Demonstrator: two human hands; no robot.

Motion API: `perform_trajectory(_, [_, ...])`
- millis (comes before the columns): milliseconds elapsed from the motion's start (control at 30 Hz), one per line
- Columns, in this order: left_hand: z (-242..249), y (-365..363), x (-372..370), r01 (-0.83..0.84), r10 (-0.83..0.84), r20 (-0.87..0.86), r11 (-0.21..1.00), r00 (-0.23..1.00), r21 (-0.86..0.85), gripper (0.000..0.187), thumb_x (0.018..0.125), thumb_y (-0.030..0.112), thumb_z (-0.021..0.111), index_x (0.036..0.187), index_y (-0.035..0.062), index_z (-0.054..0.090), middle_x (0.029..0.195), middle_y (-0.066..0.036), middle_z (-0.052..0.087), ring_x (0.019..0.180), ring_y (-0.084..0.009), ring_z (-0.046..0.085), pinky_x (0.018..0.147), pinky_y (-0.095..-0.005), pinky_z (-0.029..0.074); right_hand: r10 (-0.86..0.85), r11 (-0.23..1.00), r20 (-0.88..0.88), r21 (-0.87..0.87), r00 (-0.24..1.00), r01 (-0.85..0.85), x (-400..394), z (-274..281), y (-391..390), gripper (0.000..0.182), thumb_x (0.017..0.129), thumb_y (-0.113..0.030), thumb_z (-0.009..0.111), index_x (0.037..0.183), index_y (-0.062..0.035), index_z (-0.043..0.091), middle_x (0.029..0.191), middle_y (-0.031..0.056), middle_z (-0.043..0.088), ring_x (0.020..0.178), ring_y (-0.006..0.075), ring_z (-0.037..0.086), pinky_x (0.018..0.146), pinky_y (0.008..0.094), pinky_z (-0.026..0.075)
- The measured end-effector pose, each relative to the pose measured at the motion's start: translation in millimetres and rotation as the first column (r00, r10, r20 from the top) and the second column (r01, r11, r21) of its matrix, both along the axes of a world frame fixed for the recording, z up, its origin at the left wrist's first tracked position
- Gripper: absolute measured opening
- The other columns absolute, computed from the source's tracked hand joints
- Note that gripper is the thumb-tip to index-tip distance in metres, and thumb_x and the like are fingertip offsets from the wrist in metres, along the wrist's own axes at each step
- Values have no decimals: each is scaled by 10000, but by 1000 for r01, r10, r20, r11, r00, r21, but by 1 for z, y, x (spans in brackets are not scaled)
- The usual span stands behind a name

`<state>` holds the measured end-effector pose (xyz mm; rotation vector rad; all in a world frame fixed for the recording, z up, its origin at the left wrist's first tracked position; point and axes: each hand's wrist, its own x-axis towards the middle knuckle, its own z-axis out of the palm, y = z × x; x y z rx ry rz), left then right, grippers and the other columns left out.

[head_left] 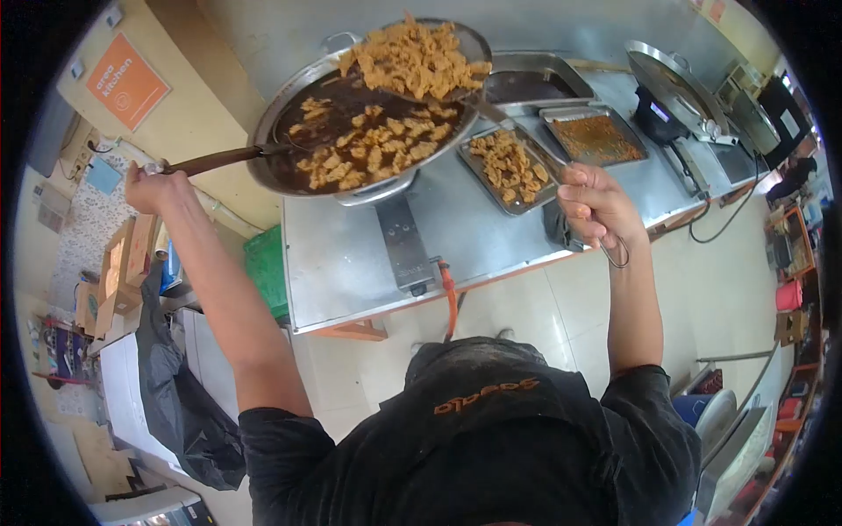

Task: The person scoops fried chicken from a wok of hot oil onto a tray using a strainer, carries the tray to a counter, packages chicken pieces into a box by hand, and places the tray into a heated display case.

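Golden fried pieces (419, 58) sit heaped in a skimmer (438, 54) held over the wok (351, 123). The skimmer's long handle runs down and right to the right hand (596, 206), which is clamped around it. The wok holds dark oil with more fried pieces floating. A dark wooden handle (219, 160) points left from the wok's rim to the left hand (153, 186), closed tight on its end. The hands are well apart, the wok between them. Just beside the right hand, on the steel worktop (351, 254), a tray (507, 165) carries fried pieces.
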<state>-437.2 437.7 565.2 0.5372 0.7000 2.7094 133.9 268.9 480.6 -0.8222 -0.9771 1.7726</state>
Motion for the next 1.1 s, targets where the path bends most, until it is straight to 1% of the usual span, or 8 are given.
perform_trajectory(300, [16, -5, 12, -164, 162, -47, 985, 986, -48, 218, 829, 45, 502, 913, -136, 591, 818, -132, 577, 655, -219, 578, 521, -331, 468, -258, 966, 199, 83, 946, 246, 72, 31, -66, 243, 867, 17, 482, 755, -142, 335, 540, 23, 416, 275, 49, 271, 224, 209, 203])
perform_trajectory(400, [16, -9, 16, -225, 220, -69, 971, 973, -80, 190, 823, 46, 516, 890, -120, 579, 818, -118, 557, 650, -212, 555, 520, -336, 460, -347, 936, 302, 64, 888, 345, 89, 23, -83, 243, 856, 21, 485, 754, -132, 326, 538, 33, 415, 274, 53, 272, 227, 204, 203])
perform_trajectory(500, [11, -14, 12, -77, 75, -34, 994, 997, -72, 132, 814, 55, 543, 843, -73, 557, 849, -110, 528, 649, -207, 517, 511, -340, 442, -358, 917, 453, 8, 816, 398, 97, 5, -89, 237, 840, 9, 493, 758, -131, 320, 543, 37, 412, 291, 74, 295, 248, 221, 231])
perform_trajectory(600, [24, -32, 52, -153, 157, 25, 981, 987, -119, 101, 802, 60, 563, 826, -31, 525, 883, -109, 505, 652, -208, 486, 495, -348, 422, -333, 909, 586, -7, 738, 416, 101, -34, -83, 226, 815, 3, 502, 750, -112, 318, 549, 29, 402, 320, 101, 342, 296, 237, 289])
perform_trajectory(733, [17, -26, 31, -112, 112, -1, 989, 994, -99, 131, 794, 60, 564, 859, -45, 519, 914, -117, 507, 657, -221, 488, 488, -352, 421, -278, 918, 783, 46, 557, 394, 96, -92, -63, 126, 760, 23, 483, 736, -36, 375, 544, 48, 425, 345, 138, 436, 305, 273, 342])
perform_trajectory(867, [17, -24, 35, -133, 138, 24, 980, 990, -145, 168, 783, 60, 569, 887, -64, 524, 971, -137, 524, 665, -236, 497, 482, -353, 419, -262, 916, 931, 156, 254, 371, 61, -127, -35, 93, 720, 52, 445, 768, 101, 509, 590, 194, 545, 390, 263, 562, 343, 378, 451])
perform_trajectory(933, [18, -25, 40, -146, 151, 23, 977, 988, -158, 172, 779, 57, 568, 888, -69, 524, 1003, -148, 527, 668, -244, 503, 482, -354, 417, -56, 937, 980, -15, 192, 349, 42, -119, -22, 118, 726, 44, 468, 778, 128, 532, 655, 265, 584, 505, 333, 623, 440, 417, 507])
perform_trajectory(1100, [8, -12, 17, -79, 84, 57, 993, 995, -84, 149, 778, 43, 552, 862, -75, 518, 979, -162, 534, 669, -254, 518, 487, -356, 414, -303, 925, 943, 325, -138, 197, 8, -161, -12, 151, 753, 15, 513, 851, 124, 550, 793, 303, 614, 774, 398, 643, 679, 440, 529])
